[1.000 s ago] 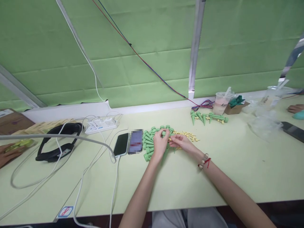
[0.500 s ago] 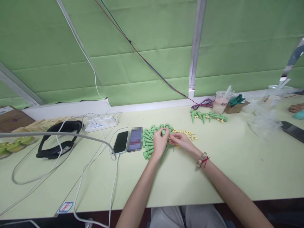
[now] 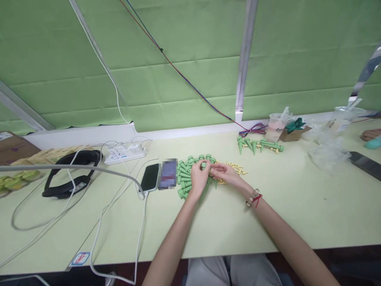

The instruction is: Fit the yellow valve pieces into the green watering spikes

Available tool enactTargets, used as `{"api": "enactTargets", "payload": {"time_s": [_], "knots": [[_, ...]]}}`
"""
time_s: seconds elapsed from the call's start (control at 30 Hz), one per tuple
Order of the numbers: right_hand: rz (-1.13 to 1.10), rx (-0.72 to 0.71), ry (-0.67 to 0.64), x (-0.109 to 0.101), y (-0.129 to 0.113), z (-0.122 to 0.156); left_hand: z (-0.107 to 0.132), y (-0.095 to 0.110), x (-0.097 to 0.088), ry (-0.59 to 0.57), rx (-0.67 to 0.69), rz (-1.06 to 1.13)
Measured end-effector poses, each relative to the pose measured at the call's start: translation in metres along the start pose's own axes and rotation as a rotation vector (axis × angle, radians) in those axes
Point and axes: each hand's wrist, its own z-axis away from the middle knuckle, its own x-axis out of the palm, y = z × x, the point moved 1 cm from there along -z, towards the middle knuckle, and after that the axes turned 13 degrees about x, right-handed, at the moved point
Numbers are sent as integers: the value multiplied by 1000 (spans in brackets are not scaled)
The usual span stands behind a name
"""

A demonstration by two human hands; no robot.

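My left hand (image 3: 198,177) is closed round a green cone-shaped spike (image 3: 206,186) whose tip points down toward me. My right hand (image 3: 224,172) pinches at the spike's top end, fingertips meeting those of the left hand; what it pinches is too small to make out. Both hands hover over a pile of green spikes (image 3: 185,176) in the middle of the pale green table (image 3: 297,206). Small yellow pieces (image 3: 235,167) lie scattered just right of the pile. A beaded bracelet with a red string (image 3: 253,197) sits on my right wrist.
Two phones (image 3: 150,177) lie left of the pile, one on a white cable. A power strip (image 3: 125,152), black headband (image 3: 70,174) and grey cables lie at left. More assembled spikes (image 3: 258,145), a drink cup (image 3: 275,128), clear bags (image 3: 327,151) and another person's hand (image 3: 370,135) are at right.
My hands have stayed over the pile, with the right fingertips drawing closer to the left hand at the spike's top. The view has shifted slightly.
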Motion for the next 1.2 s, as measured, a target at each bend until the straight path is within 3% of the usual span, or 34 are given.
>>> {"api": "enactTargets", "payload": {"time_s": [0.07, 0.2, 0.33, 0.5, 0.7, 1.0, 1.2], "knots": [[14, 22, -14, 0, 0, 0, 0, -1, 0, 8, -15, -20], [74, -81, 29, -1, -1, 1, 0, 0, 1, -1, -18, 10], [50, 9, -30, 0, 0, 2, -1, 1, 1, 0, -33, 41], [59, -44, -3, 0, -1, 3, -1, 0, 0, 16, -37, 90], [36, 14, -23, -1, 2, 2, -2, -1, 0, 30, -76, 106], [199, -155, 98, -1, -1, 2, -3, -1, 0, 32, -101, 169], [125, -57, 27, 2, -1, 5, -3, -1, -1, 48, -91, 184]]}}
